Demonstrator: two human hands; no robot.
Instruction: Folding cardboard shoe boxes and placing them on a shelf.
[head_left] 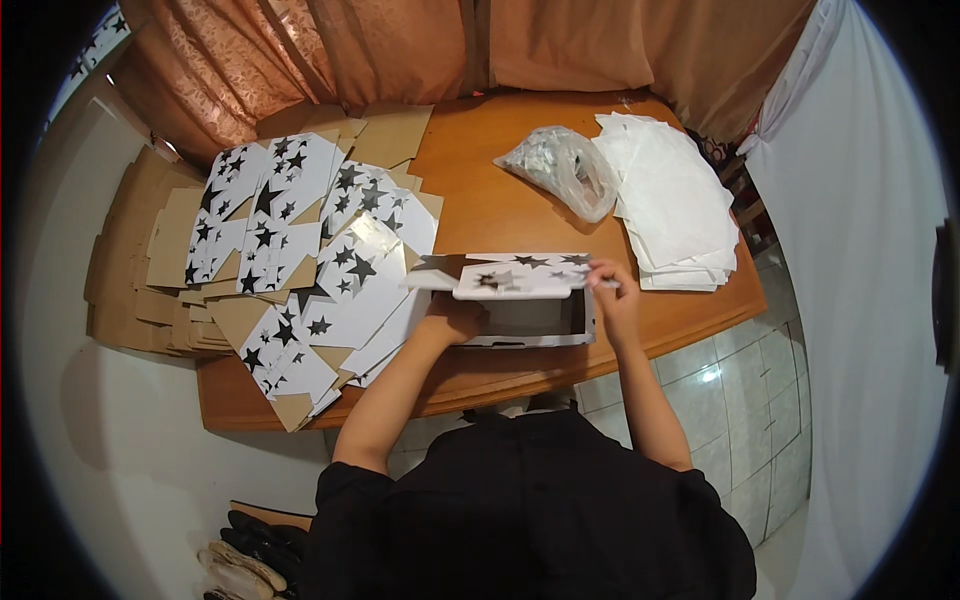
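Head: left fingers [470, 319] inside open box [532, 319]

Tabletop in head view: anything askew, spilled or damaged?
Slightly askew: star-print cardboard pieces on the left of the table overlap at mixed angles, and the white sheets on the right have uneven edges. No spill or damage is visible.

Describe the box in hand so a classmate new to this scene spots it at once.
Find the brown table. At its near edge, between the left hand and right hand, is a star-printed box. Unlike the flat star-printed cardboard beside it, this one is hollow.
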